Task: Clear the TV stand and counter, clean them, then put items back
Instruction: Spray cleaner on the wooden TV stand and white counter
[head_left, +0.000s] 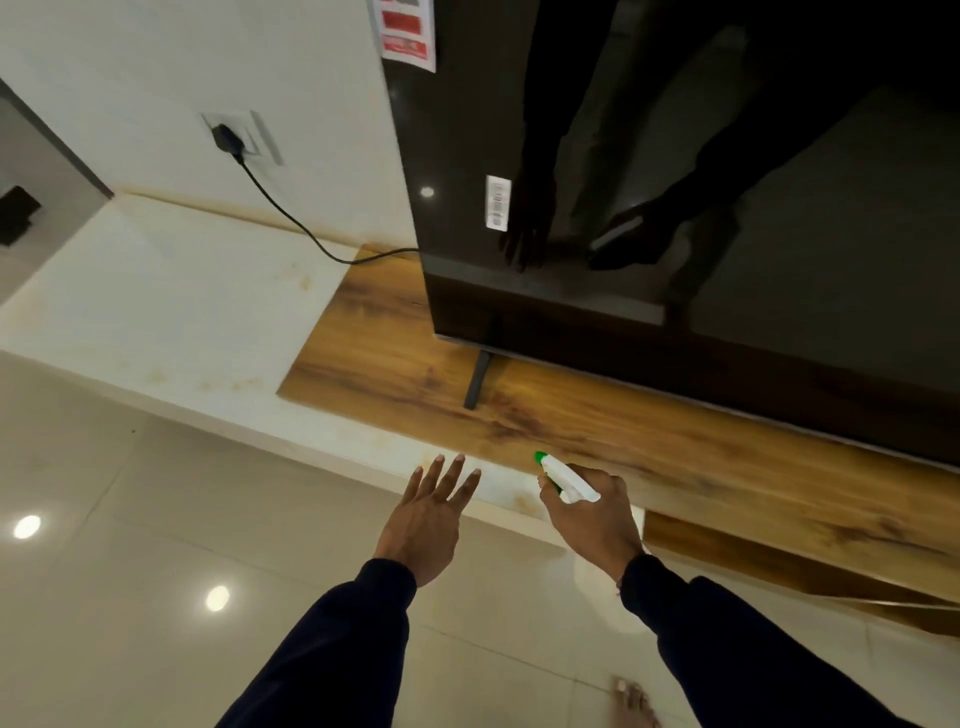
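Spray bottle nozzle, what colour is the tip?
Green, on a white spray bottle head gripped by the right hand; head view.

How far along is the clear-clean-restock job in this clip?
Clearing looks done: the wooden TV stand and white counter visible here bear only the TV. Cleaning is in hand: the right hand holds a spray bottle, the left hand open. Wiping and putting items back remain.

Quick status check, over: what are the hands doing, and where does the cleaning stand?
Left hand open, empty. Right hand grips spray bottle, nozzle toward the wooden TV stand. Stand top bare except the TV on its leg; nothing blocking.
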